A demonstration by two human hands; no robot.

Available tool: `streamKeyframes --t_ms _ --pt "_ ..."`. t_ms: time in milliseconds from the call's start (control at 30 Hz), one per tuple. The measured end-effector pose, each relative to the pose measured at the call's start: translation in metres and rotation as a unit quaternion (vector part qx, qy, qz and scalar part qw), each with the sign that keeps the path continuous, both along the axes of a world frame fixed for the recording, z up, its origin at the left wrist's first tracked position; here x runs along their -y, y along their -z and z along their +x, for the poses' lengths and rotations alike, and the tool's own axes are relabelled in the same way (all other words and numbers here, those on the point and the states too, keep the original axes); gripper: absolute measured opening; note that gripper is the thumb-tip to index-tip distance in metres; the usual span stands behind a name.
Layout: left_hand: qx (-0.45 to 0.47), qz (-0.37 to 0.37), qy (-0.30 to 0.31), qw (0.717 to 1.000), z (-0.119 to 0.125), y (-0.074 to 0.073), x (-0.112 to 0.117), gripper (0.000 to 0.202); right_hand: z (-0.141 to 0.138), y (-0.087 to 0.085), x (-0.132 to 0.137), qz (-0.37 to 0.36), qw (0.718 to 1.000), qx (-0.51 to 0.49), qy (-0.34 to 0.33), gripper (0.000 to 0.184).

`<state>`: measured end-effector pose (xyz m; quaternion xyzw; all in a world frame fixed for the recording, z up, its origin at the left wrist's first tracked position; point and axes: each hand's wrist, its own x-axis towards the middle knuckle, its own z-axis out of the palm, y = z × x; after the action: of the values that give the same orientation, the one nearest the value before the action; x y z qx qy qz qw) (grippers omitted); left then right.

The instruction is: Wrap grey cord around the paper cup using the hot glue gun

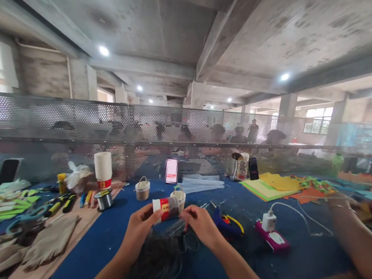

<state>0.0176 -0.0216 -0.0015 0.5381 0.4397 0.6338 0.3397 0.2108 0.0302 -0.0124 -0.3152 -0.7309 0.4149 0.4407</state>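
Note:
My left hand (139,228) grips a white paper cup with a red band (164,205), tipped on its side. Dark thin strands seem to wrap the cup's right end. Close by that end, the fingers of my right hand (199,223) are pinched together, perhaps on a strand too fine to make out. Below both hands lies a blurred dark tangle of thin strands (161,257). Just behind the cup stands a small white bucket (179,195) with a handle, partly hidden. A similar small bucket (142,190) is to its left.
Pliers with blue and yellow handles (231,225) lie right of my hands, near a purple power strip (272,238). Left are stacked paper cups (102,169), a wire spool (104,200) and gloves (52,240). Another person's arm (360,235) reaches in from the right. A perforated screen (159,131) stands behind.

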Motion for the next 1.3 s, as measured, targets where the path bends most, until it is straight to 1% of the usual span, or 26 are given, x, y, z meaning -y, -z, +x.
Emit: streamKeyframes --t_ms 100,200,267,367,567,767,933,1133,1300 --pt "-0.025 -0.008 0.012 1.000 0.002 0.000 0.001 0.039 0.007 -0.018 -0.001 0.072 0.996 0.000 0.051 0.026" --pt "-0.050 -0.015 0.023 0.998 0.006 0.000 0.001 0.035 0.007 -0.034 -0.001 0.165 0.981 0.012 0.100 0.022" --pt "-0.063 -0.021 0.029 0.997 0.007 0.001 0.001 0.033 0.004 -0.039 -0.002 0.212 0.970 0.015 0.117 0.021" --pt "-0.077 -0.032 0.040 0.996 0.007 0.001 0.001 0.033 -0.001 -0.039 -0.006 0.237 0.964 0.015 0.120 0.021" --pt "-0.080 -0.044 0.062 0.994 0.006 0.004 0.001 0.034 -0.002 -0.030 -0.012 0.235 0.964 0.013 0.121 0.017" --pt "-0.071 -0.059 0.064 0.994 0.008 0.002 0.002 0.033 -0.001 -0.028 -0.017 0.212 0.970 0.011 0.120 0.012" --pt "-0.059 -0.066 0.092 0.992 0.005 0.004 0.000 0.034 0.000 -0.027 -0.019 0.169 0.980 0.008 0.103 0.012" --pt "-0.043 -0.068 0.131 0.988 0.002 0.008 0.000 0.034 0.001 -0.024 -0.021 0.105 0.993 -0.010 0.059 0.014" --pt "-0.017 -0.066 0.120 0.990 0.005 0.007 0.004 0.033 0.001 -0.021 -0.026 0.055 0.998 -0.021 0.030 0.017"
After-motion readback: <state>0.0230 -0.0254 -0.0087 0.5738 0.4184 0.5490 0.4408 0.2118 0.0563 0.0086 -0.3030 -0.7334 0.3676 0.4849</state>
